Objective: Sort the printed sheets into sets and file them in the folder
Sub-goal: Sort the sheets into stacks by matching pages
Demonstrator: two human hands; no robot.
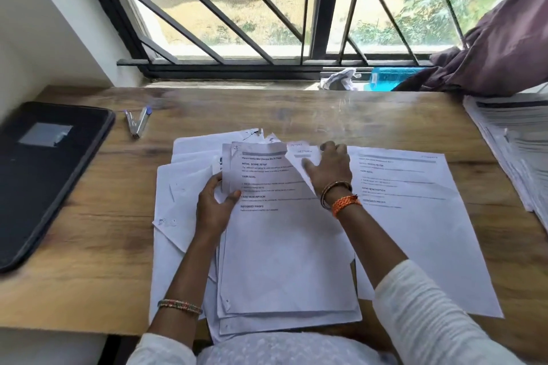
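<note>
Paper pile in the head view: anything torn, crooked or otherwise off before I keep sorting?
Yes. The loose pile of white printed sheets is fanned out crookedly, not squared. A sheet at its far edge has a ragged, torn-looking corner. One separate white printed sheet lies flat to the right, looking intact.

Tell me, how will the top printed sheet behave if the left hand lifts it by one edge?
Probably floppy: the top sheet already curls at its upper edge. Likely light and easily creased. It may slide, since it lies on a loose pile.
</note>
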